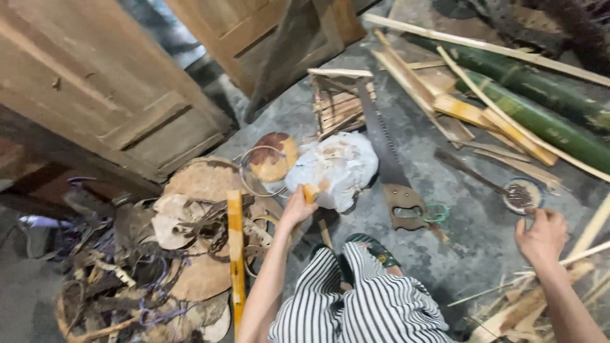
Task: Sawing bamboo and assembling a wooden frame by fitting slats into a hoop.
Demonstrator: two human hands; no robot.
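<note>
Bamboo stick (311, 192) in left hand (297, 208), right hand (541, 235) beside small bowl (522, 194)

dim, soft daylight; edges blurred and distorted.

Place: a rough home workshop for bamboo work, probably by a doorway.
Floor: bare grey concrete floor (457, 209).
Materials: green bamboo poles (540, 101), split bamboo strips (470, 111), shavings.
Tools: hand saw (391, 171) lying flat.
Surroundings: weathered wooden doors (95, 89), tangled scraps (146, 267).
</note>
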